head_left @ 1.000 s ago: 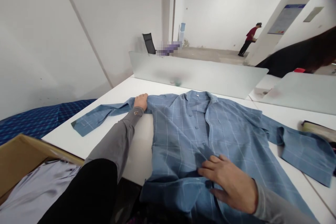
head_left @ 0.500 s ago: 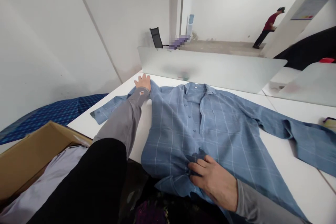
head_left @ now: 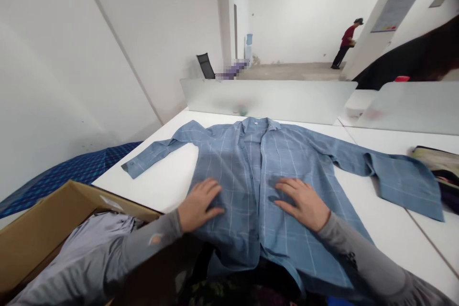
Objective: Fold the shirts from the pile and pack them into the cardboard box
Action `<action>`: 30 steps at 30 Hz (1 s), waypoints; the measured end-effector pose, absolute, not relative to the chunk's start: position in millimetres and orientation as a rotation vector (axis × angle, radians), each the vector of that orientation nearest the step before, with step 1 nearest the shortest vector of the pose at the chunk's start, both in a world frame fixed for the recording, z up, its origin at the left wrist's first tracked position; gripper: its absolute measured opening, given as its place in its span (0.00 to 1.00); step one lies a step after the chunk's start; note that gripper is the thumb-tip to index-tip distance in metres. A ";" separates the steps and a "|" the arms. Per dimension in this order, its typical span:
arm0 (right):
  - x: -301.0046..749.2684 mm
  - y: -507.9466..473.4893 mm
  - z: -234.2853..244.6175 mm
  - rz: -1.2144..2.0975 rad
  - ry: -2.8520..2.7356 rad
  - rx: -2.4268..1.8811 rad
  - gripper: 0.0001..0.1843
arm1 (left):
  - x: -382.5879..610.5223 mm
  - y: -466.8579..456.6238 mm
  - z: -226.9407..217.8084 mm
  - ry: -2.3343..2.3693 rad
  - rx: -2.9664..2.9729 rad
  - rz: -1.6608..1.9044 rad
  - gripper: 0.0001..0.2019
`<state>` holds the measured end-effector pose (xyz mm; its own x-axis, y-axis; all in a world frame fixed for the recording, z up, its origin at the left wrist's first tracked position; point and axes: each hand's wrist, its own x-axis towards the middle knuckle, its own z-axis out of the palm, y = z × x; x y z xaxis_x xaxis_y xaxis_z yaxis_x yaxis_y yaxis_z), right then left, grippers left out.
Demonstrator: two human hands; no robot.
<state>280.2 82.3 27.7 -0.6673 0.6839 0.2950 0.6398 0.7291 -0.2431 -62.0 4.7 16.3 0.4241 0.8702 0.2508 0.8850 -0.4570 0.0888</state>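
Left hand [head_left: 198,203], right hand [head_left: 300,202] flat, fingers spread, on shirt [head_left: 251,162].

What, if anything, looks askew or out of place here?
Nothing damaged or spilled. The shirt lies flat on the table under the left hand and right hand; only its hem hangs over the near edge.

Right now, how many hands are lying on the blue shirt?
2. The left hand lies flat on the blue shirt left of its front opening; the right hand lies flat right of it. No other shows.
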 end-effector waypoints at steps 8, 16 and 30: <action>387.4 94.3 19.8 -0.042 -2.672 -1.530 0.08 | -39.3 -34.4 16.2 -1.238 -3.055 -0.289 0.15; 365.8 146.8 73.9 0.740 -2.530 -1.430 0.14 | -77.2 127.9 49.4 -1.566 -2.589 -0.603 0.12; 118.3 368.7 26.8 0.907 -1.789 -1.517 0.15 | -167.6 258.7 -29.6 -2.073 -2.112 -0.533 0.19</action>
